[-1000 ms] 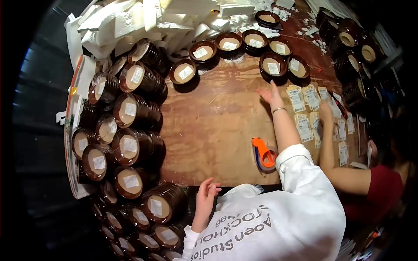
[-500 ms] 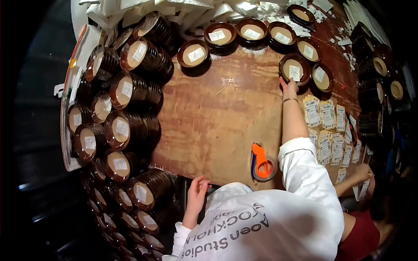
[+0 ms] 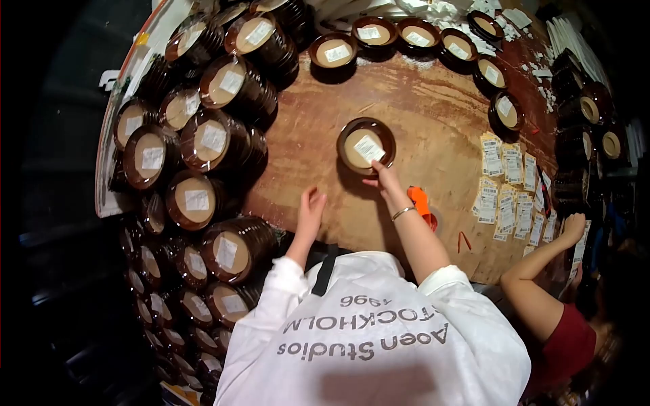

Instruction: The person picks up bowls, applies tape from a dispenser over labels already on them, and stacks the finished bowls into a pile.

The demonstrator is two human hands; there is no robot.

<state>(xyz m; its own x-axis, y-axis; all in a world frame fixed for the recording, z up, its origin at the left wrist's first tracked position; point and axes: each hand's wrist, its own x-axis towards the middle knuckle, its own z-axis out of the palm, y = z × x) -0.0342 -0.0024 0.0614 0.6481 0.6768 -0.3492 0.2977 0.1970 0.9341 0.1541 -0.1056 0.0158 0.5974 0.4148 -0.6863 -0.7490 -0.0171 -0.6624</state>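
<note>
Wrapped stacks of brown bowls [image 3: 203, 135] crowded the bench's [image 3: 433, 128] left; label sheets [image 3: 508, 196] lay right, near an orange tape dispenser [image 3: 421, 201].

Clear over tabletop [image 3: 433, 135] around bowl [image 3: 366, 145]; hemmed by bowl stacks [image 3: 210, 142] left, bowl row [image 3: 420, 34] beyond, label sheets [image 3: 508, 196] right.

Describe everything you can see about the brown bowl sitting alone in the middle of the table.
The bowl is round and dark brown with a glossy rim, plastic by its look. Its tan top or inside carries a white printed label, set askew. It stands upright on the worn wooden table, apart from the other bowls. The right hand pinches its near rim, fingers by the label.
</note>
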